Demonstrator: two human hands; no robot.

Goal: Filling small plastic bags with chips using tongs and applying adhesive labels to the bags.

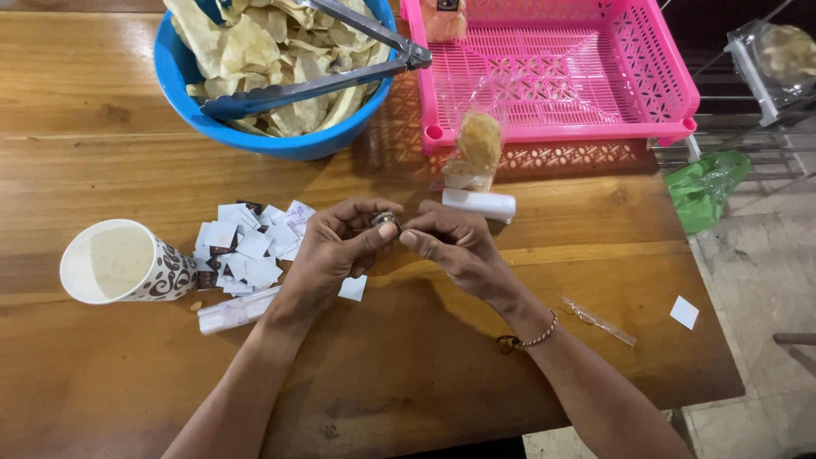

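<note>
Grip: left hand (333, 248) and right hand (450, 245) both pinch one small dark object (386, 220) between fingertips, clamped.
Object position: held above the table (408, 374), centre.
Object axis: too small to tell.
Left of grip: paper slips (246, 242), patterned cup (127, 262).
Beyond: white tube (480, 204), blue bowl (174, 64), pink basket (552, 72).

Both forearms reach in from the near edge and converge toward the middle. The left hand (336, 246) is curled, thumb and forefinger pinched together at its far right tip. The right hand (450, 242) meets it from the right, fingers bent, fingertips nearly touching the left's. A beaded bracelet circles the right wrist.
</note>
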